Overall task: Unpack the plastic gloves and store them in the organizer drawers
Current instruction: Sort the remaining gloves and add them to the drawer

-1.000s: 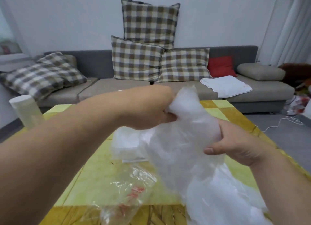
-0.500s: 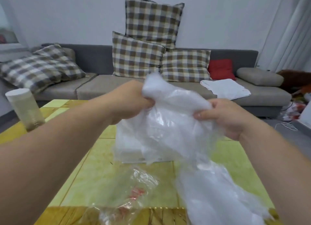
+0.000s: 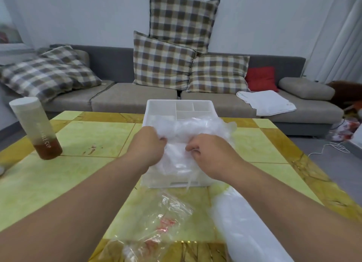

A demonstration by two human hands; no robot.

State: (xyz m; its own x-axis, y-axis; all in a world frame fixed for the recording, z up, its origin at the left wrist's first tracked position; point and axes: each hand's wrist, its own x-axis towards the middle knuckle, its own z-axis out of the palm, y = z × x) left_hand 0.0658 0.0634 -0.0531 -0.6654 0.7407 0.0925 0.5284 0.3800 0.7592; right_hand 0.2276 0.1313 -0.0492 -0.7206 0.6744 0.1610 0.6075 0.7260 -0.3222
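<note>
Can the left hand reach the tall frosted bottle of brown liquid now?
Probably yes: only bare yellow tabletop lies between the left hand and the tall frosted bottle, but that hand grips the crumpled clear plastic gloves and must release them first.

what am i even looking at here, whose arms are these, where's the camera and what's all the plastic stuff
There is no machine here: these are a person's two bare arms. The picture comes from a wide-angle camera worn on the person's head, looking forward and down, so the arms reach in from the bottom edge.

The left hand and right hand both grip a crumpled bunch of thin plastic gloves, holding it on top of a white organizer drawer with divided compartments. The drawer stands on the yellow table.

Nearer the camera lie a clear bag with red print and another white plastic bundle. A bottle with brown liquid stands at the left. Behind is a grey sofa with checked cushions.
</note>
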